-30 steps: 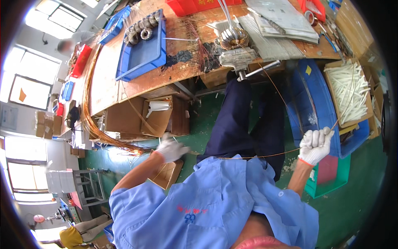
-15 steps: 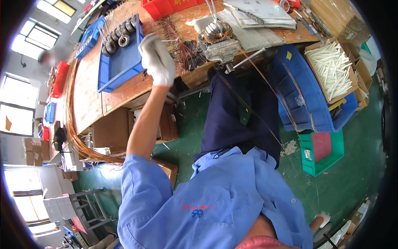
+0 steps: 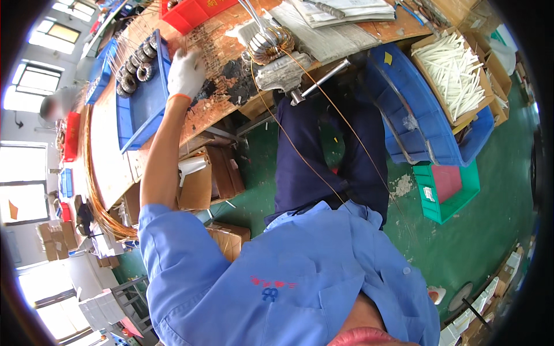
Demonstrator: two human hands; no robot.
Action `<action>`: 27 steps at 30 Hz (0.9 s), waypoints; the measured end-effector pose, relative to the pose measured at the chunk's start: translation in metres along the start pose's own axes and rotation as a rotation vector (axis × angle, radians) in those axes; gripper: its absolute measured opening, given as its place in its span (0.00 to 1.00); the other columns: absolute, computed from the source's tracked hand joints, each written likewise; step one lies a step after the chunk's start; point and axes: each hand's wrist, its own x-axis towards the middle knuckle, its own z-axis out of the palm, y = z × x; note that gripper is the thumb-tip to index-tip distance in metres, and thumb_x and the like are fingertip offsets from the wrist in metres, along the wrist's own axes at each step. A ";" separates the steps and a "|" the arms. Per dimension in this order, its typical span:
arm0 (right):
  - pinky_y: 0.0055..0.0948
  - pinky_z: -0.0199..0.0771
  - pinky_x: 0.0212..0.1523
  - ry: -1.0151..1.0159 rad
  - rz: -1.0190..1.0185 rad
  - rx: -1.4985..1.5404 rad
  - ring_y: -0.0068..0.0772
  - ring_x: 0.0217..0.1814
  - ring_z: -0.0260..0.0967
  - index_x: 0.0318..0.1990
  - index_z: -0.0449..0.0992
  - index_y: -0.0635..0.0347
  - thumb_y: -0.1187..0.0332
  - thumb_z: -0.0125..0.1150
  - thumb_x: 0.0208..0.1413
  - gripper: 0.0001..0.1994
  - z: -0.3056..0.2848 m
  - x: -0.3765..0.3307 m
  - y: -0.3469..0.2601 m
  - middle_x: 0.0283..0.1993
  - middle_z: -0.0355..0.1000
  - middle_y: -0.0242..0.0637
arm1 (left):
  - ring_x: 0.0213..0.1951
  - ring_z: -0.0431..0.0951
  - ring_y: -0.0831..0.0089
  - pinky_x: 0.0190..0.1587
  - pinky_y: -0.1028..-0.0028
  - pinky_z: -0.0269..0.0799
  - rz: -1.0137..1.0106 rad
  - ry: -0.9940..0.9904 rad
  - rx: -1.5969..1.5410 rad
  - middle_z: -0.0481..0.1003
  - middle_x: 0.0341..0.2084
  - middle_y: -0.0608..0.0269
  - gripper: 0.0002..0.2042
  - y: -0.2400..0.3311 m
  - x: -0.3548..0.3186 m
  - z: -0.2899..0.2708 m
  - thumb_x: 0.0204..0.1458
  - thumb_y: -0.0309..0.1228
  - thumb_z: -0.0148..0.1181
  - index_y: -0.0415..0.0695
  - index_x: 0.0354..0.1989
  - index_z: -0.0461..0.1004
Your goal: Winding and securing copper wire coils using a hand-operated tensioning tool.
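My left hand (image 3: 187, 72), in a white glove, hangs over the bench beside the blue tray (image 3: 135, 138). Its fingers are curled, and whatever they may hold is hidden. Several dark wound ring coils (image 3: 144, 72) lie in that tray. Right of the hand, a copper-wound ring coil (image 3: 271, 45) sits on a metal vise (image 3: 283, 74) at the bench edge, with metal rods rising from it. Two long copper wires (image 3: 359, 138) trail from the coil toward my lap. Of my right hand (image 3: 437, 295), only a bit of white glove shows past my shirt; its fingers are hidden.
Thin reddish wires (image 3: 216, 49) lie on the bench near a red bin (image 3: 193, 16). Papers (image 3: 346, 10) are at the back. To the right, a box of white tubes (image 3: 453, 78) stands on blue bins (image 3: 404, 130), above a green bin (image 3: 444, 214). A copper wire bundle (image 3: 92, 190) hangs at left.
The view has shifted, so the bench things sit further left. My left hand's fingers have turned away from the wires, and the thin white piece at its fingertips no longer shows. One wire hangs more slack.
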 end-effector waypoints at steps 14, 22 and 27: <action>0.39 0.67 0.69 -0.655 -1.495 -0.301 0.54 0.64 0.74 0.65 0.72 0.66 0.59 0.43 0.74 0.23 0.248 -0.400 -0.224 0.64 0.74 0.56 | 0.47 0.78 0.75 0.53 0.74 0.74 0.062 0.236 -1.112 0.78 0.47 0.63 0.20 0.164 -0.045 0.004 0.50 0.23 0.68 0.34 0.53 0.78; 0.40 0.83 0.33 -0.794 -2.462 0.273 0.47 0.33 0.81 0.48 0.77 0.63 0.73 0.59 0.58 0.11 0.168 -0.648 -0.308 0.35 0.80 0.45 | 0.54 0.76 0.53 0.60 0.62 0.71 -0.032 0.121 -1.136 0.77 0.48 0.47 0.22 0.175 -0.037 0.012 0.44 0.38 0.70 0.38 0.47 0.81; 0.40 0.80 0.32 -0.644 -2.858 -0.193 0.44 0.30 0.79 0.38 0.76 0.59 0.68 0.57 0.58 0.06 0.080 -0.690 -0.327 0.28 0.75 0.39 | 0.53 0.76 0.50 0.58 0.58 0.72 0.075 0.228 -0.992 0.76 0.46 0.47 0.26 0.173 -0.044 0.013 0.43 0.44 0.75 0.39 0.46 0.80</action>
